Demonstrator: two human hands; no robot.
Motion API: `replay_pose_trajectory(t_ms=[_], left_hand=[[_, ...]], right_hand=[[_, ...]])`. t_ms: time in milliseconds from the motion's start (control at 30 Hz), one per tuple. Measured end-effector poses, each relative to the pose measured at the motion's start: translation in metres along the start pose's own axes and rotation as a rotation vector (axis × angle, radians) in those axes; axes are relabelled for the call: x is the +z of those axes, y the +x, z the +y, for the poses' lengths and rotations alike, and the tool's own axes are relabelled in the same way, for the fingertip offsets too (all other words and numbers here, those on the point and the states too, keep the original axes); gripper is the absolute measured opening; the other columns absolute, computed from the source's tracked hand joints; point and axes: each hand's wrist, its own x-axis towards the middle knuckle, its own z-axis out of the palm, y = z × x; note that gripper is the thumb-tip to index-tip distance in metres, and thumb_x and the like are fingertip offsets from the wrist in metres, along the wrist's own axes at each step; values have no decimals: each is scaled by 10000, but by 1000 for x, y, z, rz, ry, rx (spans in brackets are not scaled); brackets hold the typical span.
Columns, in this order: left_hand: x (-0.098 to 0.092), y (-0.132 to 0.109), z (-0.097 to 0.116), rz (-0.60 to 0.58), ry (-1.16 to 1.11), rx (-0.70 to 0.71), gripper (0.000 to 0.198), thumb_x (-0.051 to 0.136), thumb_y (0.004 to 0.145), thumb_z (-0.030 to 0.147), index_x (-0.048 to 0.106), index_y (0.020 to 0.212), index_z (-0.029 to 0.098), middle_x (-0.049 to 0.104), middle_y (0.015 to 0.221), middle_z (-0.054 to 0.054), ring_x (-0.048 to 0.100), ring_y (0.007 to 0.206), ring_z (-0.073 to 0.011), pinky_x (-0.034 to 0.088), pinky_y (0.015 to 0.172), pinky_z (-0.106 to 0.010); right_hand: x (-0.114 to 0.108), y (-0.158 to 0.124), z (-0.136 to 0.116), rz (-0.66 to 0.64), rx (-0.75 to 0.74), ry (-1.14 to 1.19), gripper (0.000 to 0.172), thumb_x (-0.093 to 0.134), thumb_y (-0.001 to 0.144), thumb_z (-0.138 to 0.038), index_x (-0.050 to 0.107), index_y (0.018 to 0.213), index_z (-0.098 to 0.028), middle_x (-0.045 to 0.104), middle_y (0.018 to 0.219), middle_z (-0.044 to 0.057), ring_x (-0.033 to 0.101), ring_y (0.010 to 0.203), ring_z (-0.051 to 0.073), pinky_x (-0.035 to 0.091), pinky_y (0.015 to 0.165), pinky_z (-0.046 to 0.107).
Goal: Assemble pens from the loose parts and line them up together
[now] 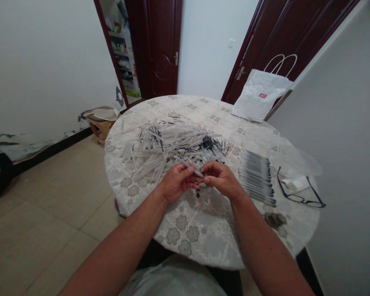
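Note:
Between the thumb and fingers of my left hand [179, 181] lies a whitish pen barrel [193, 169], slanting down to the right. The fingertips of my right hand [221, 177] close around its near end; any small part between them is hidden. Just beyond both hands spreads a loose heap of pale barrels [160, 152], with thin black pieces mixed in. A cluster of small black parts [207, 142] sits on the heap's right side. Below my fingers a small black piece [198, 193] shows on the tablecloth.
Right of the heap, a row of pens with dark ends [257, 176] lies side by side. Eyeglasses [300, 198] and a small dark object [276, 220] are near the right edge of the round table [185, 224]. A white paper bag [260, 96] stands at the back right.

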Motion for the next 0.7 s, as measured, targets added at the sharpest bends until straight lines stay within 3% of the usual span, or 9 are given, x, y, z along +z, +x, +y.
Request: replay_pose_trajectory(t_ms=[100,200,333,500,600,700], left_hand=[[-1,2,4,88,-64,90,288,800,824,309,602,976,166,757,875,-64,768,772,-214,627,618,-278],[-4,5,7,173,-115,176,272,780,844,300,588,993,178,755,898,-46,769,804,-201,628,640,-267],[-6,8,7,206,-134,225,278,787,835,287,578,983,177,755,935,-51,768,839,-204,633,668,-276],[-6,9,5,263,-138,244,302,806,810,277,578,979,174,752,925,-54,766,869,-218,629,690,-290],[-7,10,5,294,-146,246,318,818,797,273,577,978,172,749,916,-53,767,873,-224,623,687,-285],[-8,10,4,293,-148,252,315,822,793,275,576,960,170,749,919,-55,766,876,-225,618,682,-282]], right_hand=[[-7,-2,-4,-20,-29,-300,204,730,861,-367,685,965,-197,660,801,-5,566,637,111,434,585,224],[-10,-6,-8,-164,-32,-754,103,665,894,-260,717,962,-203,685,813,5,604,713,137,440,673,246],[1,-9,-9,-279,26,-1137,144,646,865,-169,742,954,-231,729,896,19,652,807,169,425,725,254],[18,-6,-6,-322,54,-1303,185,613,894,-197,744,1014,-249,728,982,40,665,870,186,406,730,254],[19,-4,-3,-368,68,-1308,190,591,906,-207,739,1022,-236,714,989,55,656,886,189,401,738,256],[15,-3,0,-330,25,-1254,180,562,909,-190,716,1000,-210,692,966,60,632,854,180,401,742,261]])
